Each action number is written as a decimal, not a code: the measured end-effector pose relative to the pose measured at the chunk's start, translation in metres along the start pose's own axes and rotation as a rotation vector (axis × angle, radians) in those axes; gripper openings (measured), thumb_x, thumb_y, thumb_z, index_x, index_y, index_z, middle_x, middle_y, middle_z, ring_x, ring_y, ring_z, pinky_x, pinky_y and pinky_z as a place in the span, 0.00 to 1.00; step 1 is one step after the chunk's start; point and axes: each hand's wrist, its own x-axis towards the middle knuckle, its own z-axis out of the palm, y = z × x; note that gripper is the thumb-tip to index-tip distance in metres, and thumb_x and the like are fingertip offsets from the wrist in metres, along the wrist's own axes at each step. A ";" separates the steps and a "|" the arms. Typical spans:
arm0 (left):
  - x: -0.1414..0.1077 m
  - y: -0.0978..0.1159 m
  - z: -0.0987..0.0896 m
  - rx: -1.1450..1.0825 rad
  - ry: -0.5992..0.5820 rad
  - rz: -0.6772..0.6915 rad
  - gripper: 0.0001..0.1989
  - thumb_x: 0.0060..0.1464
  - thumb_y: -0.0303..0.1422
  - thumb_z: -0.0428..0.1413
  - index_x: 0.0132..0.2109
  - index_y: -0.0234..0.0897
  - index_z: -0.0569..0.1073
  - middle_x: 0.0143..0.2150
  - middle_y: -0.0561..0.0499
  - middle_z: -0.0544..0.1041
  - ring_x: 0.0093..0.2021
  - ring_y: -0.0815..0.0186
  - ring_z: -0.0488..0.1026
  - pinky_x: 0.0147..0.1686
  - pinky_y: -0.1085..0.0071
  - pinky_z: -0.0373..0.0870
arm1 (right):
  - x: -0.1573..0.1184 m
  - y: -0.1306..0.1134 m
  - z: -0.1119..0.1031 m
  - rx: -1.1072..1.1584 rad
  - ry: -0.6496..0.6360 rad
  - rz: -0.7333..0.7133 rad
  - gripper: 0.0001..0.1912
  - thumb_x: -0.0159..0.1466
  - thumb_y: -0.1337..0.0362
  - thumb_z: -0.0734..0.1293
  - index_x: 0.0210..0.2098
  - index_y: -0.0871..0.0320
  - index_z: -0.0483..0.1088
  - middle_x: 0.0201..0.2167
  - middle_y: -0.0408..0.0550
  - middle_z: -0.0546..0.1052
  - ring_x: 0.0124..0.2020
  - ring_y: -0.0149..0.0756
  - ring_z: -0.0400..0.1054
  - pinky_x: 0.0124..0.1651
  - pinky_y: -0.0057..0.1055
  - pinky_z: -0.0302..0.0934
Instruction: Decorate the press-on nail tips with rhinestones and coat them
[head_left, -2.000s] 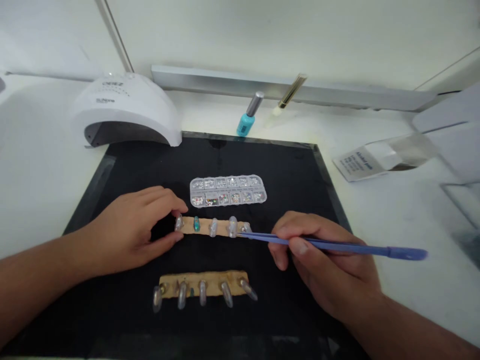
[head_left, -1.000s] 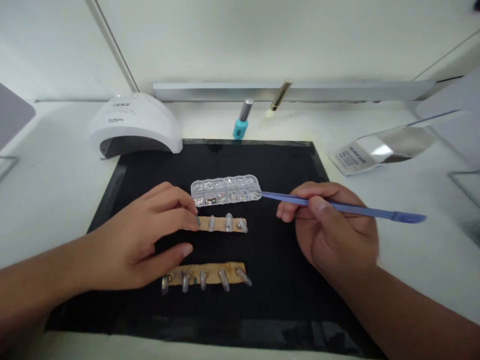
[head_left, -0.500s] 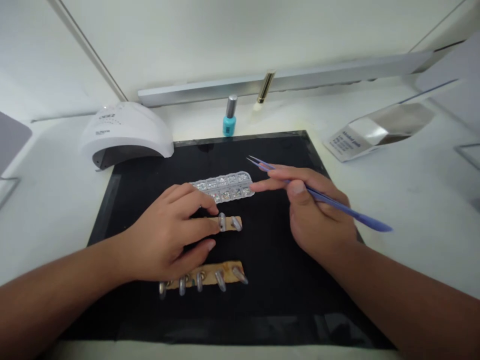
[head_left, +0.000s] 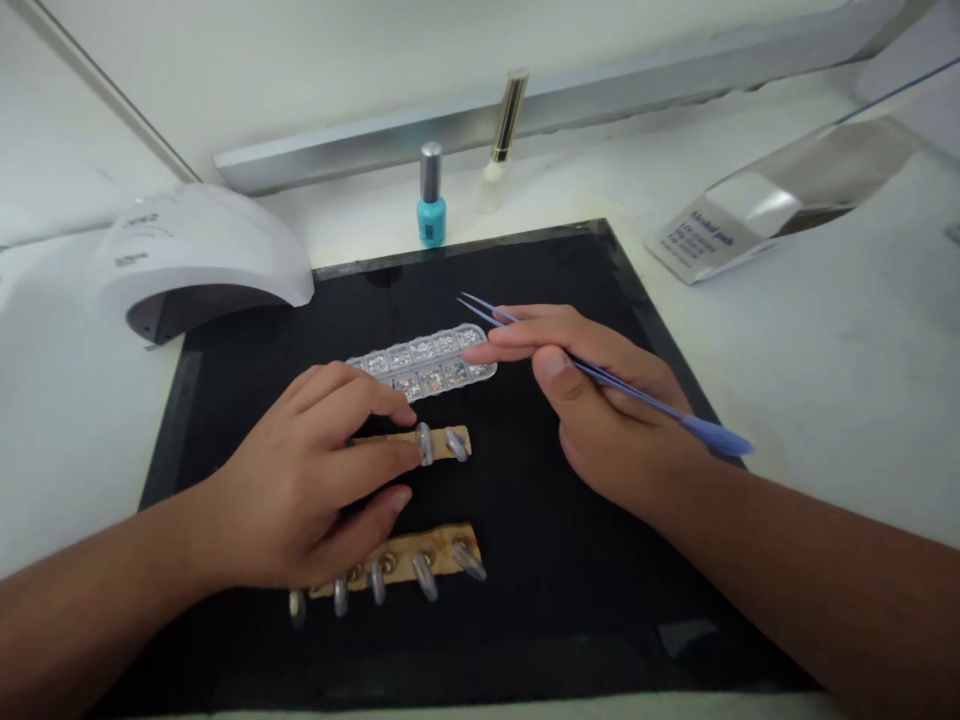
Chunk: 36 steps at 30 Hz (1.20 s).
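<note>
Blue tweezers [head_left: 637,400] lie between the thumb and fingers of my right hand [head_left: 607,400], their parted tips pointing up-left. A fingertip of that hand is over the right end of a clear compartment case [head_left: 431,382] full of small shiny pieces. My left hand [head_left: 322,470] rests with fingers spread, its index fingertip at a glossy grey nail tip [head_left: 424,443] on the upper tan strip [head_left: 405,436]. Another nail tip [head_left: 456,443] stands at that strip's right end. Nearer to me, a second tan strip [head_left: 442,545] carries several grey nail tips, partly hidden by my left hand.
A white lamp [head_left: 202,250] stands on the left edge of the black mat [head_left: 555,560]. Behind the mat are a turquoise polish bottle [head_left: 431,220] and a gold-capped bottle [head_left: 502,140]. An alcohol pad box [head_left: 720,235] lies at the back right.
The view has shifted, so most things sit further left. My right hand has moved left over the case's right end, still with the tweezers. My left hand stays at the upper strip.
</note>
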 end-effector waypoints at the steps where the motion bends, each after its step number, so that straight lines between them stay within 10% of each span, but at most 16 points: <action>1: 0.000 0.000 0.000 0.003 0.008 0.003 0.11 0.54 0.25 0.56 0.46 0.36 0.74 0.47 0.42 0.71 0.45 0.55 0.69 0.43 0.54 0.67 | 0.000 0.000 0.000 0.000 -0.004 0.000 0.12 0.71 0.65 0.59 0.45 0.47 0.75 0.40 0.42 0.83 0.54 0.36 0.70 0.63 0.43 0.61; 24: 0.001 0.001 0.002 0.042 0.001 0.019 0.10 0.57 0.27 0.54 0.46 0.37 0.73 0.47 0.42 0.71 0.46 0.55 0.67 0.44 0.52 0.67 | 0.002 -0.003 -0.001 0.008 -0.012 0.031 0.13 0.71 0.63 0.59 0.44 0.48 0.76 0.40 0.46 0.82 0.49 0.36 0.73 0.55 0.38 0.68; 36: -0.006 -0.016 -0.022 -0.100 0.243 -0.211 0.08 0.57 0.27 0.55 0.45 0.39 0.68 0.44 0.48 0.71 0.46 0.61 0.70 0.46 0.62 0.70 | -0.005 0.007 0.002 0.338 0.086 0.029 0.19 0.70 0.50 0.59 0.56 0.40 0.70 0.39 0.41 0.82 0.42 0.41 0.75 0.55 0.48 0.67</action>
